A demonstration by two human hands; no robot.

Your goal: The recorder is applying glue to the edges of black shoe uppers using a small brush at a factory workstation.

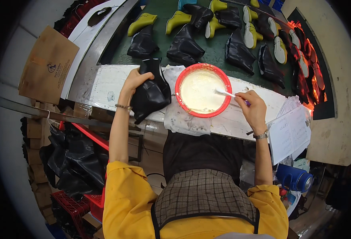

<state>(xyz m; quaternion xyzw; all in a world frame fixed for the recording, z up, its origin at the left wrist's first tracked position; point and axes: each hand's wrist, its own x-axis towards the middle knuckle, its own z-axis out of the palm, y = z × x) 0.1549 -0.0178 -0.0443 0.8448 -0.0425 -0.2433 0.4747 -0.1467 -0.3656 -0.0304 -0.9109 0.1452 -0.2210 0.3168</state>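
Observation:
My left hand (pixel 137 79) grips a black boot upper (pixel 153 91) near its top opening, at the left part of the white board. Its fingers are partly hidden behind the leather. In my right hand (pixel 253 105) is a small white-headed brush (pixel 227 93) with a purple handle end, pinched between the fingers. The brush head sits over the right side of a red bowl (pixel 178 89), at the pale cream paste (pixel 201 91) inside it. A stained white cloth (pixel 187 121) lies under the bowl and hangs over the board's near edge.
Yellow-green shoe lasts (pixel 142 23) and black boot uppers (pixel 185 46) cover the green belt (pixel 165 10) beyond the board. A glowing orange heater opening (pixel 309 67) is at right. An open notebook (pixel 289 131), blue flask (pixel 295 178), piled black uppers (pixel 77 159) and cardboard box (pixel 44 79) surround me.

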